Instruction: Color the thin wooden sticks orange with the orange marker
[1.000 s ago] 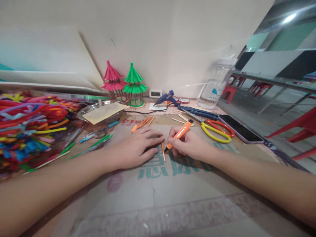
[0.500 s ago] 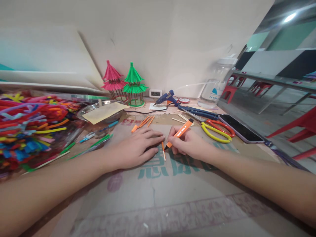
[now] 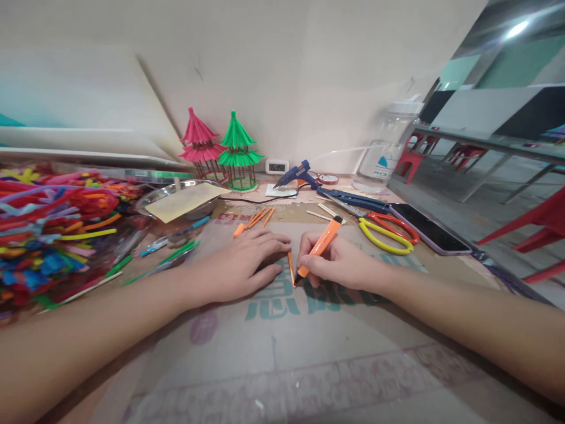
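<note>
An orange marker (image 3: 324,240) with a black end is gripped in my right hand (image 3: 339,262), its dark tip touching the lower end of a thin stick (image 3: 291,270). The stick lies on the printed sheet (image 3: 353,347) and is orange along much of its length. My left hand (image 3: 247,265) rests flat with fingers spread, a fingertip on the stick's upper end. Beyond my left hand lie an orange cap (image 3: 239,230) and several orange sticks (image 3: 256,218).
Scissors (image 3: 386,235), a phone (image 3: 428,228) and a bottle (image 3: 384,147) stand or lie at the right. A glue gun (image 3: 298,174), pale sticks (image 3: 326,213) and two small pagodas (image 3: 238,156) are behind. Pipe cleaners (image 3: 57,229) and a metal bowl (image 3: 207,206) are left.
My right hand has moved the marker tip down along the stick to its near end, and more of the stick is orange. My left hand has stayed nearly in place.
</note>
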The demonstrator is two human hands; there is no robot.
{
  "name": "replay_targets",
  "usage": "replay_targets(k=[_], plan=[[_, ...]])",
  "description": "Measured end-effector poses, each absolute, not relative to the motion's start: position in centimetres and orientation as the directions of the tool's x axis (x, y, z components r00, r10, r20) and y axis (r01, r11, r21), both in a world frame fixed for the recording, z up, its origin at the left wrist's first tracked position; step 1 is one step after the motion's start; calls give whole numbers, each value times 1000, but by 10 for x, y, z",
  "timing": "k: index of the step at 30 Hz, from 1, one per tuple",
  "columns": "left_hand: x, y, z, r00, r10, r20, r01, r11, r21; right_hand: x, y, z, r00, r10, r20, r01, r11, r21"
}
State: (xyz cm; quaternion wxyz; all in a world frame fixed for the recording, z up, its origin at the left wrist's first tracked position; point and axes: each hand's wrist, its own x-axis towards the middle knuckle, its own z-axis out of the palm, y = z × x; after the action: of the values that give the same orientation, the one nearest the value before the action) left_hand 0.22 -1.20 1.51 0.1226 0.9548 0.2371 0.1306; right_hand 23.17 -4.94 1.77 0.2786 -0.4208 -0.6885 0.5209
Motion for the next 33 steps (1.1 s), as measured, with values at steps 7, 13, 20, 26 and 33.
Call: replay_targets(k=[7, 13, 20, 26, 33], plan=[[3, -12, 16, 854, 494, 164, 442, -854, 274, 232, -49, 19, -457, 888, -50, 294, 98, -951], [2, -12, 15, 850, 501, 163, 447, -850, 279, 232, -51, 21, -498, 864, -69, 295, 95, -951], [3, -12, 16, 851, 498, 168, 444, -852, 278, 231, -49, 19, -474, 879, -52, 299, 105, -948], [3, -12, 15, 853, 492, 176, 435, -855, 282, 232, -51, 20, -488, 871, -60, 289, 97, -952], [3, -12, 15, 851, 493, 182, 434, -855, 285, 232, -50, 19, -475, 878, -56, 301, 102, -948]])
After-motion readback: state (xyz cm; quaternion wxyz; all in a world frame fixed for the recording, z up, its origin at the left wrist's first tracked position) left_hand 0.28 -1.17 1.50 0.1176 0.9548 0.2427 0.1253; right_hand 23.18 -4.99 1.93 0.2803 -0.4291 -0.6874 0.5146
